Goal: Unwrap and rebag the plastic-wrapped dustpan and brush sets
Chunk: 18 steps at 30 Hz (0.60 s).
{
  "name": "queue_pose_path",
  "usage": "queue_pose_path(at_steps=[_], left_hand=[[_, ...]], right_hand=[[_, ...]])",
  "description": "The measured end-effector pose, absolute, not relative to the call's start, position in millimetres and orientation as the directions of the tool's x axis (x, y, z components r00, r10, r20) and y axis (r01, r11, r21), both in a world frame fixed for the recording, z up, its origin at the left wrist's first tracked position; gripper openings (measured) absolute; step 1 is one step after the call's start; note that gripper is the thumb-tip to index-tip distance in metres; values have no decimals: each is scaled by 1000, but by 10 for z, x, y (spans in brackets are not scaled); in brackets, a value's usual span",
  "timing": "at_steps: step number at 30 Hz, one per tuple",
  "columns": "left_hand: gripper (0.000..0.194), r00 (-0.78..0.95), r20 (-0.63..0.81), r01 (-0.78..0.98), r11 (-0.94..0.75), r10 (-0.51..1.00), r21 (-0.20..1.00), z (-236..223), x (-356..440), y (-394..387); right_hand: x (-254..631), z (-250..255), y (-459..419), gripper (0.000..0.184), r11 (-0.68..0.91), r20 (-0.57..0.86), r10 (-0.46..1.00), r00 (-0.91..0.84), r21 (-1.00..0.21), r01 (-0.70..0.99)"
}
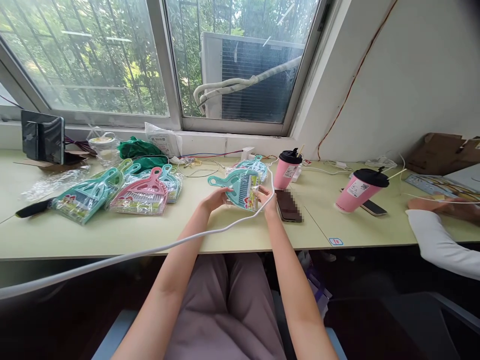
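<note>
Between my two hands is a teal mini dustpan and brush set (238, 188) in clear wrap with a printed card. My left hand (216, 199) grips its left edge near the handle, thumb on top. On the opposite edge, my right hand (265, 197) closes on the wrapped card side. Behind it lies another blue wrapped set (252, 165). Further left, a pink wrapped dustpan set (144, 194) and a teal wrapped set (88, 195) rest among several similar ones. A white cable (210, 232) crosses in front of my forearms and right hand.
Right of my hands stand a pink cup (287, 170), a dark phone (288, 206) and a second pink cup (360, 191). Another person's white sleeve (440, 240) is at far right. A knife-like black handle (33, 208), green bag (142, 150) and tablet (43, 137) are left.
</note>
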<state>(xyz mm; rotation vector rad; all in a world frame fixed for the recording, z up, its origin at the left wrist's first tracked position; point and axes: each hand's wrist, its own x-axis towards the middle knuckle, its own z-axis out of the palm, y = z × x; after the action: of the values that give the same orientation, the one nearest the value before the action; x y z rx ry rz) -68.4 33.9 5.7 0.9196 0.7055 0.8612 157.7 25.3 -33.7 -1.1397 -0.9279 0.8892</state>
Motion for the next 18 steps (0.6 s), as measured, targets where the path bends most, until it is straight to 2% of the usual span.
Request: queue_pose_path(at_steps=[3, 9, 14, 18], left_hand=[[8, 497, -182, -275, 352, 849, 895, 59, -662, 330], [9, 471, -181, -291, 346, 863, 892, 88, -648, 311], [8, 482, -191, -299, 366, 855, 881, 116, -623, 269], [4, 486, -181, -335, 373, 855, 865, 91, -579, 257]], right_hand=[[1601, -327, 222, 54, 171, 112, 899, 423, -980, -104], [1577, -309, 215, 58, 137, 92, 901, 424, -988, -77], [1545, -283, 187, 57, 95, 80, 893, 443, -995, -11], [1505, -197, 118, 54, 92, 69, 897, 437, -995, -32]])
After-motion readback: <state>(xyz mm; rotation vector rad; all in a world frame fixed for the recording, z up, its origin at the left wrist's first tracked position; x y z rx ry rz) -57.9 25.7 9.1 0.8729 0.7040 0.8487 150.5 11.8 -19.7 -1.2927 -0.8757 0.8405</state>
